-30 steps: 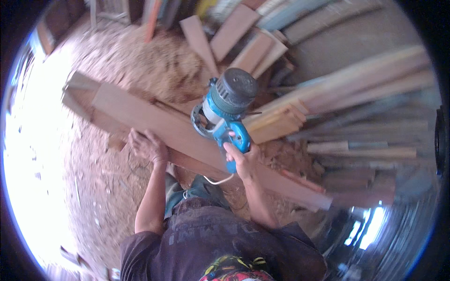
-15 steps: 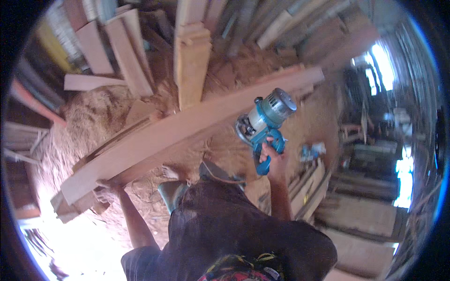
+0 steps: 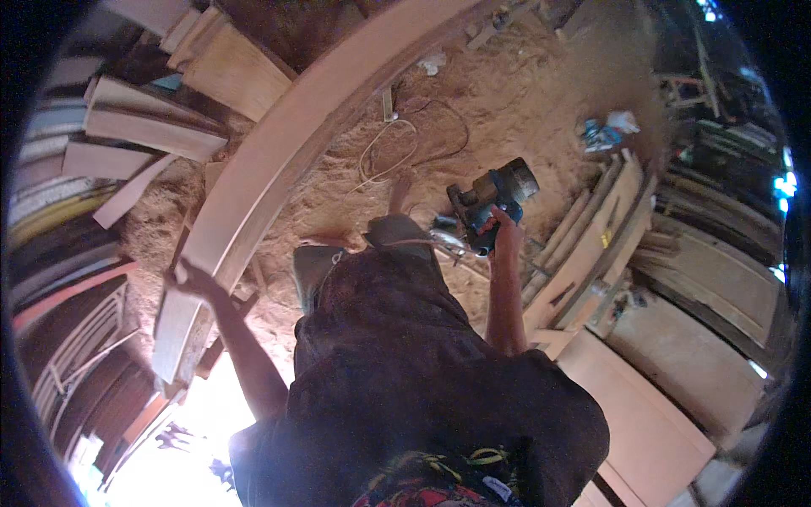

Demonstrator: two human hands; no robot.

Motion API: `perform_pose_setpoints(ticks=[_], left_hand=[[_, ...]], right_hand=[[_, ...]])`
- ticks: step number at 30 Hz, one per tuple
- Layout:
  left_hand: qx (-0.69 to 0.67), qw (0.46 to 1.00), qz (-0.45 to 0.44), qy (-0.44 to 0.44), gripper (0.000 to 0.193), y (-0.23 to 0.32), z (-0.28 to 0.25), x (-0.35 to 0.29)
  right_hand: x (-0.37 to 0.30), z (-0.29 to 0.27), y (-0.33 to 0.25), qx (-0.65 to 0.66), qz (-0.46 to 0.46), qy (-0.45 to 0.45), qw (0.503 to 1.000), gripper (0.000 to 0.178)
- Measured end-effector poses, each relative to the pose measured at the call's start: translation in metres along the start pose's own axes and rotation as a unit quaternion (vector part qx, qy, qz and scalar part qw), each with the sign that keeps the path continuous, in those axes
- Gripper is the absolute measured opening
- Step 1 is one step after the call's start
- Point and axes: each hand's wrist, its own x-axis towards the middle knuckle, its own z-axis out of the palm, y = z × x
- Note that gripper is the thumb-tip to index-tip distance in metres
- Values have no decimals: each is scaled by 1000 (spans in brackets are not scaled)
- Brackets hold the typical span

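A long, wide wooden plank runs diagonally from the lower left up past the top of the view. My left hand lies across it near its lower end, thumb and fingers apart, with the fingertips toward the far edge. On my right, a handheld router with a teal body and round motor housing is held up off the plank. The fingers of my right hand wrap round its handle, and the base points left. Whether its bit turns cannot be made out.
A looped cord lies on the sawdust-covered floor beyond my feet. Stacked boards lean at the upper left. Long timber strips and flat panels fill the right side. A blue-and-white bag lies farther off.
My view has turned, so the plank now slants more steeply. My left hand has moved from the plank's near edge onto its face. The router stays in my right hand, tilted a little differently.
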Motion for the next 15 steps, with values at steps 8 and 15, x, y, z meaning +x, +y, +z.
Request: perform_pose_setpoints(ticks=[8, 15], left_hand=[[-57, 870, 218, -439, 67, 322, 259, -112], [177, 804, 451, -344, 106, 373, 397, -201]], right_hand=[[142, -38, 51, 0, 138, 71, 988, 22], [251, -33, 77, -7, 185, 95, 978, 19]])
